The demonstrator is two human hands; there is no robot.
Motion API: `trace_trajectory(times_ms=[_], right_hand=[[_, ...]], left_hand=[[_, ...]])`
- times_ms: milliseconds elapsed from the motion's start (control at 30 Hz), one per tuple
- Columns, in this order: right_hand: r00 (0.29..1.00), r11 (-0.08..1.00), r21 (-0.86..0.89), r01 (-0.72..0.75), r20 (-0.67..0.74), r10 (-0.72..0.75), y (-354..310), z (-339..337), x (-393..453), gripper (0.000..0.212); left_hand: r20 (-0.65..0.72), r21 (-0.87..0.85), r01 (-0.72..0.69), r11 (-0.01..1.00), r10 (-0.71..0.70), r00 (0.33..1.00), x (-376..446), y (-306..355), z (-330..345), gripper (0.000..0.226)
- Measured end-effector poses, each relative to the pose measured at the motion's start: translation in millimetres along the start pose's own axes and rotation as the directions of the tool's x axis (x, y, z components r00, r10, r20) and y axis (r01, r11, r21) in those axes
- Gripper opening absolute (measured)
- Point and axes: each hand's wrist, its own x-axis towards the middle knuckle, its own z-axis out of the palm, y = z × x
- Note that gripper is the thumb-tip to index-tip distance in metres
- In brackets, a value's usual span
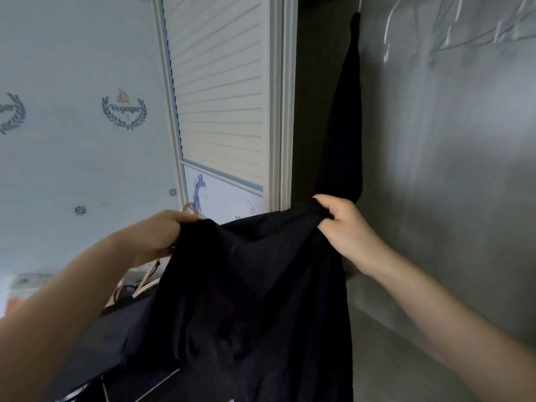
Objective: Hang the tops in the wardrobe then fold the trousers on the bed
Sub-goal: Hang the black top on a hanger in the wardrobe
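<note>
A black top [255, 285] hangs spread between my two hands in front of the wardrobe opening. My left hand [158, 239] grips its left upper edge together with a pale pink hanger [190, 209], whose hook shows above my fingers. My right hand [345, 224] pinches the top's right upper edge. Another black garment [345, 117] hangs inside the wardrobe from high up, right behind my right hand.
The white louvred wardrobe door [220, 91] stands left of the dark opening. Several empty clear hangers [452, 30] hang at the upper right against the grey inner wall [452, 175]. More pink hangers [145, 281] and dark clothes [121, 323] lie low on the left.
</note>
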Motion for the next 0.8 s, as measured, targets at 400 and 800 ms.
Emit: trace_trajectory(times_ms=[400,800], right_hand=[[0.923,0.996,-0.001,0.085,0.377,-0.078,-68.5,10.9,27.3,0.033],[0.927,0.973,0.207,0.105,0.333,-0.171,-77.2,-15.9,7.3,0.050]], left_hand=[[0.352,-0.191,-0.228,0.955,0.284,0.892,-3.5,57.9,61.6,0.068],[0.427,0.383,-0.311,0.870,0.132,0.895,5.9,55.9,122.5,0.036]])
